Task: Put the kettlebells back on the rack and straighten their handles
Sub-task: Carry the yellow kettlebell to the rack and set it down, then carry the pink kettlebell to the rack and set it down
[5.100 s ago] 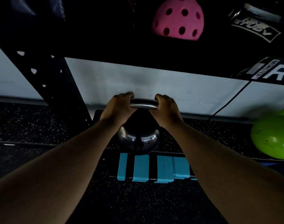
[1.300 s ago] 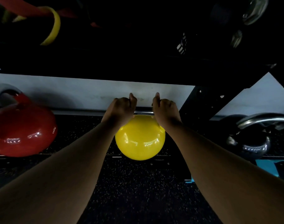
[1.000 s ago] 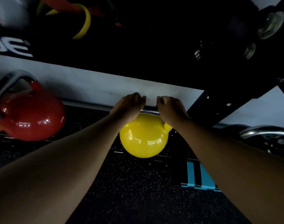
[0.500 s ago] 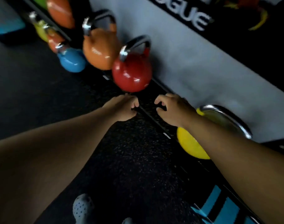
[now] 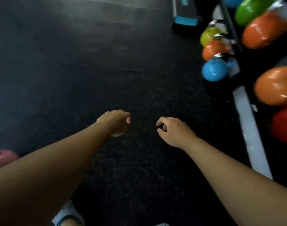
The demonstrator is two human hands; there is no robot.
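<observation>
My left hand and my right hand hang over bare dark floor, fingers loosely curled and apart, holding nothing. Along the right side stand several kettlebells: a blue one, a small orange one and a yellow-green one on the floor beside the rack. A large orange one and a red one sit by the rack's pale rail. Higher up lie an orange one and a green one. The picture is blurred by motion.
A black and blue step platform lies on the floor at the top. A pink object shows at the left edge. My pale shoe is at the bottom. Dark rubber floor fills the left and middle.
Both hands have let go of the yellow kettlebell's handle and drawn away from the rack. The view has swung left, so the rack now lies at the right edge.
</observation>
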